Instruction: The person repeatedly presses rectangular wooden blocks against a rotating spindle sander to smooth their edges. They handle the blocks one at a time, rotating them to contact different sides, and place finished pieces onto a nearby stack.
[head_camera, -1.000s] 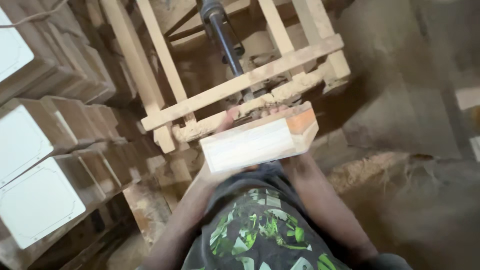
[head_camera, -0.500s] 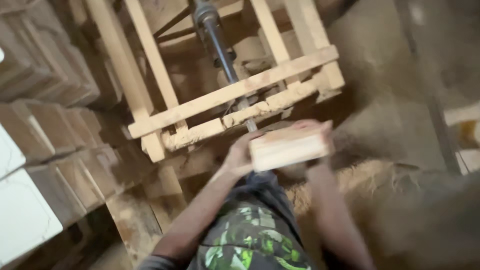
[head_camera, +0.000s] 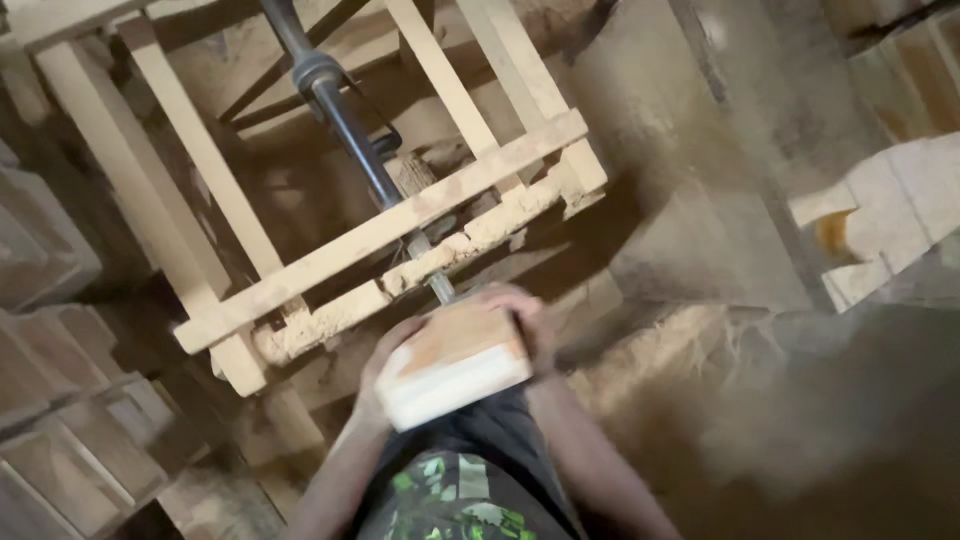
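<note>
Packages: none in view.
Labels: none in view.
Signs: none in view.
Screens: none in view.

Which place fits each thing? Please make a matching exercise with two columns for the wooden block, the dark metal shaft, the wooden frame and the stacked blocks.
Things:
1. wooden block
2. dark metal shaft
3. wooden frame
4. stacked blocks

Places:
A. at the left edge
B. between left hand and right hand
C. around the shaft
D. running down through the frame

Pairs: 1-B, 2-D, 3-C, 4-A
</note>
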